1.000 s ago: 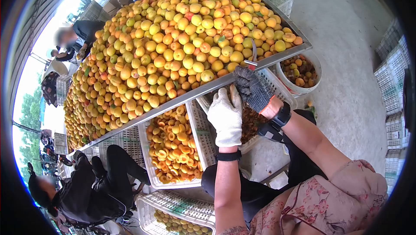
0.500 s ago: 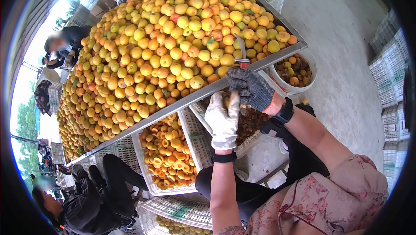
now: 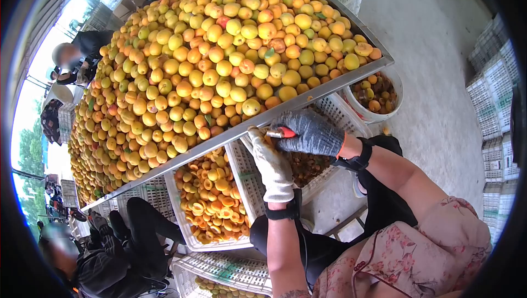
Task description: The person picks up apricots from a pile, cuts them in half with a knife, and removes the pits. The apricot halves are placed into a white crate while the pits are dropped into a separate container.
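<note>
My right hand (image 3: 314, 133), in a dark grey knitted glove, grips a knife with a red handle (image 3: 286, 132). The metal part of the knife points left, towards my other hand. My left hand (image 3: 272, 169), in a white glove, is right beside it with the fingers curled; whatever lies in them is hidden. Both hands are just below the metal rim of a table (image 3: 230, 137) heaped with whole apricots (image 3: 219, 67). Under my hands stands a crate of dark scraps (image 3: 304, 169), partly covered by them. To its left, a white crate (image 3: 184, 218) holds halved apricots (image 3: 219, 199).
A white bucket (image 3: 399, 97) with discarded fruit stands by the table's right corner. Stacked crates (image 3: 494, 111) line the right side. Another crate (image 3: 230, 270) is at the bottom. Co-workers sit at the lower left (image 3: 115, 265) and along the far side (image 3: 88, 51).
The knife's curved blade pointed up over the table rim before; now it is turned left and lower. Both hands have come down slightly, and the fruit glimpsed between them no longer shows.
</note>
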A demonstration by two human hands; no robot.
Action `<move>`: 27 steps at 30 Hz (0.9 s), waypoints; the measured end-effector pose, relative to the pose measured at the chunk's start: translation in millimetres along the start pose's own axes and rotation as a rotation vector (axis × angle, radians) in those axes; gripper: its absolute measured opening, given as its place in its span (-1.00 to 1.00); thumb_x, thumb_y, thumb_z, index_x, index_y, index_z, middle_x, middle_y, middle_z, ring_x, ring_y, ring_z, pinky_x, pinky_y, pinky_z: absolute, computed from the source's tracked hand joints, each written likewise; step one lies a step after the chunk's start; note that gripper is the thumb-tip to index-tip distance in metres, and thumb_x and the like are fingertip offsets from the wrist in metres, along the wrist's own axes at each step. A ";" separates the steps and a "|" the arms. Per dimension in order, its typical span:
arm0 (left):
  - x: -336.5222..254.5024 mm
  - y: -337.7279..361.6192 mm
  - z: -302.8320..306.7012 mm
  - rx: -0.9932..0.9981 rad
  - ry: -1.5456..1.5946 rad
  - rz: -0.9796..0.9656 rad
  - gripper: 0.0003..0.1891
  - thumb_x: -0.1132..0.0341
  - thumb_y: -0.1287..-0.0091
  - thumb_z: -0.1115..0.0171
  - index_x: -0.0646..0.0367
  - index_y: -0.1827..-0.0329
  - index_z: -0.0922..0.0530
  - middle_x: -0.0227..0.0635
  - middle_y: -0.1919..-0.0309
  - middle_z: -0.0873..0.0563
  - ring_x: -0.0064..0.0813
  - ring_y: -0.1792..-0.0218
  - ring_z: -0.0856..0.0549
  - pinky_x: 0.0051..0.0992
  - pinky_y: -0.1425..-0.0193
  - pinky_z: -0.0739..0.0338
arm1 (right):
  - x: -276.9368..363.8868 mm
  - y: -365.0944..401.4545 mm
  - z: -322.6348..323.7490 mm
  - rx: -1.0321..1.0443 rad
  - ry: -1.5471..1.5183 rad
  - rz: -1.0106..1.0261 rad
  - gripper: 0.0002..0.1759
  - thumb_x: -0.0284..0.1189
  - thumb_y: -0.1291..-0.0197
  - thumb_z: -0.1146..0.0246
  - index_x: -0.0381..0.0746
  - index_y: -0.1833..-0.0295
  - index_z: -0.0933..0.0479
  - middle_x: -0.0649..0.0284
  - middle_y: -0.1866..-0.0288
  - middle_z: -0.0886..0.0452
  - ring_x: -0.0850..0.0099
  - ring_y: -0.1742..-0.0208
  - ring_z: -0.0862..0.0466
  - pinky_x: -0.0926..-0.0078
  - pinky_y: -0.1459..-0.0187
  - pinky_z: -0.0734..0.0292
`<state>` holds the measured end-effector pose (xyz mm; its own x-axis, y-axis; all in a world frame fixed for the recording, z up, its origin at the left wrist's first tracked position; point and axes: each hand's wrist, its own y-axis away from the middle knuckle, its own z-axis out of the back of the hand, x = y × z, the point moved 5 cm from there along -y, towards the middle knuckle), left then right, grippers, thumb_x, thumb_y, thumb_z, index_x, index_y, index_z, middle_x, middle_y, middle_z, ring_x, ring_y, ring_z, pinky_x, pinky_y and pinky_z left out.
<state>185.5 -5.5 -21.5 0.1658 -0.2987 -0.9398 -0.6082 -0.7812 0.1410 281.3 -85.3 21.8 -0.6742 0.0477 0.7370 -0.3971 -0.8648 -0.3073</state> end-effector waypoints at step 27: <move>-84.8 -10.2 124.2 -0.605 -1.176 -0.418 -0.60 0.23 -0.30 -0.26 0.32 -0.08 -0.48 0.00 -0.01 -0.51 -0.09 -0.05 -0.51 -0.21 -0.15 -0.42 | -103.2 -132.5 72.3 0.037 0.980 -0.053 -0.41 -0.37 -0.07 -0.26 -0.38 -0.22 -0.34 -0.08 0.15 -0.57 0.11 0.28 -0.66 0.15 0.35 -0.57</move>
<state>81.3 95.9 18.1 -0.6776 0.4106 -0.6102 -0.1988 -0.9010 -0.3856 448.5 -11.8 30.0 -0.8811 0.4658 -0.0816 -0.4330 -0.8640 -0.2568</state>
